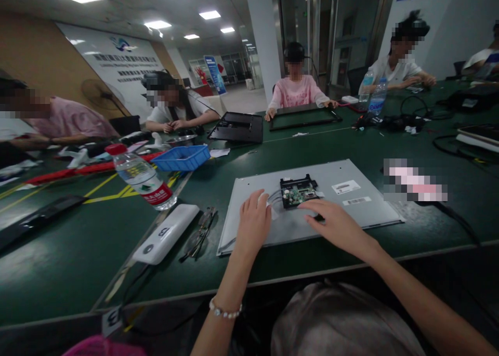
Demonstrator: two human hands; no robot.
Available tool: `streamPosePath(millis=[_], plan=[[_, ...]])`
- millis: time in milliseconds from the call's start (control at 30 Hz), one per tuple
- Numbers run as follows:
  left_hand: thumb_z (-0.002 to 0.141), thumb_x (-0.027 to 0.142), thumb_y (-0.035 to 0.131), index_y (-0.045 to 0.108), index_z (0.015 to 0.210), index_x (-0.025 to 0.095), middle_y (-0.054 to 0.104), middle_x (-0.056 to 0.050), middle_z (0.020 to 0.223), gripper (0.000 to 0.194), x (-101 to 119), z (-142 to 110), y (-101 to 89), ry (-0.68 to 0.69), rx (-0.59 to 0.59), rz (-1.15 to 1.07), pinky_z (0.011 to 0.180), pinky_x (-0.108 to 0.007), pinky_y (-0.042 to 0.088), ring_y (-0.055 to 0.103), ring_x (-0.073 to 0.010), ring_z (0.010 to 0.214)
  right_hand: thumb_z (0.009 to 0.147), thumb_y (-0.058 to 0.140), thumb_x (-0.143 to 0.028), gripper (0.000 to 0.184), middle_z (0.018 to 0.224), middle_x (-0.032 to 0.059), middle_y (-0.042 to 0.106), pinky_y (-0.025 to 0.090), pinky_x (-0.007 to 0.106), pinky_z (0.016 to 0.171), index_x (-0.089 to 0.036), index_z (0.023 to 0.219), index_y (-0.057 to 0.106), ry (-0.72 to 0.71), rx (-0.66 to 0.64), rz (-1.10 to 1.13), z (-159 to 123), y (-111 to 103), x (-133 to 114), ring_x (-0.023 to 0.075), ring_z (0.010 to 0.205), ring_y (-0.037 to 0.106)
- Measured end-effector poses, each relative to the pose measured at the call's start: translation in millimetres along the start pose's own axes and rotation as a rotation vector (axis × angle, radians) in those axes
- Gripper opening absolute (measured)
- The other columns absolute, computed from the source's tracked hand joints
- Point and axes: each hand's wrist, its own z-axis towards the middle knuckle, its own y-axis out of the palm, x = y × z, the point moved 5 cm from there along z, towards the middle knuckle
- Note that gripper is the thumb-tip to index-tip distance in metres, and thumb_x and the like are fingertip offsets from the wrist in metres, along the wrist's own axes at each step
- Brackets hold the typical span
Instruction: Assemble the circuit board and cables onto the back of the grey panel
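Observation:
A flat grey display panel point(249, 189) lies face down on the table in front of me. Near its middle sits a green circuit board point(302, 194) in a black bracket point(298, 181), with thin grey cables point(275, 195) running out to its left. My left hand point(255, 218) rests over the panel beside these cables, fingers stretched forward and slightly bent; its thumb is hidden. At the board's lower right, my right hand point(331, 220) has its fingers extended and its thumb apart. Whether its fingertips touch the board I cannot tell. Neither hand visibly grips anything.
Left of the panel are glasses point(199, 235), a white power bank point(167, 235), a red-capped water bottle point(142, 179) and a blue tray point(183, 158). A blurred pink item point(415, 182) lies right. Across, a person point(296, 91) touches a black frame point(306, 127); others sit around.

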Motion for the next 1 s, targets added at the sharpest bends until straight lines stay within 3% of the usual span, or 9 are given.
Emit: streamPosePath(millis=[167, 333, 533, 767, 1000], plan=[[0.089, 0.017, 0.044, 0.046, 0.120, 0.019, 0.050, -0.012, 0.126, 0.031, -3.5, 1.7, -6.8, 0.004, 0.120, -0.069, 0.100, -0.044, 0.038, 0.046, -0.0259, 0.118, 0.084, 0.053, -0.026, 0.027, 0.108, 0.0069, 0.068, 0.052, 0.035, 0.081, -0.021, 0.106, 0.067, 0.181, -0.050, -0.023, 19.0, -42.1, 67.8, 0.0215, 0.096, 0.064], [0.088, 0.018, 0.046, 0.050, 0.115, 0.018, 0.052, -0.012, 0.119, 0.027, -14.0, 1.2, -3.2, -0.021, 0.128, -0.095, 0.097, -0.045, 0.041, 0.050, -0.0266, 0.111, 0.078, 0.059, -0.023, 0.026, 0.101, 0.0066, 0.071, 0.050, 0.033, 0.082, -0.019, 0.101, 0.069, 0.270, -0.218, -0.049, 45.1, -50.4, 110.0, 0.0209, 0.090, 0.065], [0.087, 0.017, 0.047, 0.051, 0.113, 0.018, 0.053, -0.011, 0.118, 0.026, -12.6, 0.4, -3.7, -0.022, 0.115, -0.114, 0.097, -0.043, 0.041, 0.050, -0.0261, 0.110, 0.073, 0.064, -0.032, 0.026, 0.097, 0.0057, 0.071, 0.049, 0.033, 0.079, -0.019, 0.095, 0.071, 0.269, -0.358, -0.027, 57.1, -29.0, 122.4, 0.0213, 0.086, 0.064], [0.086, 0.016, 0.048, 0.052, 0.111, 0.017, 0.054, -0.011, 0.114, 0.026, -16.9, 2.0, -2.1, -0.074, 0.123, -0.117, 0.096, -0.042, 0.041, 0.051, -0.0263, 0.108, 0.073, 0.063, -0.033, 0.024, 0.092, 0.0072, 0.070, 0.048, 0.032, 0.073, -0.017, 0.090, 0.070, 0.289, -0.325, -0.021, 55.0, -22.6, 126.3, 0.0208, 0.082, 0.063], [0.086, 0.017, 0.047, 0.052, 0.112, 0.017, 0.054, -0.010, 0.115, 0.026, -19.1, 3.0, 0.9, -0.087, 0.079, -0.128, 0.097, -0.041, 0.041, 0.051, -0.0258, 0.108, 0.075, 0.060, -0.033, 0.020, 0.083, 0.0058, 0.071, 0.048, 0.030, 0.071, -0.017, 0.085, 0.067, 0.357, -0.275, 0.081, 48.5, -32.1, 137.5, 0.0186, 0.077, 0.064]])
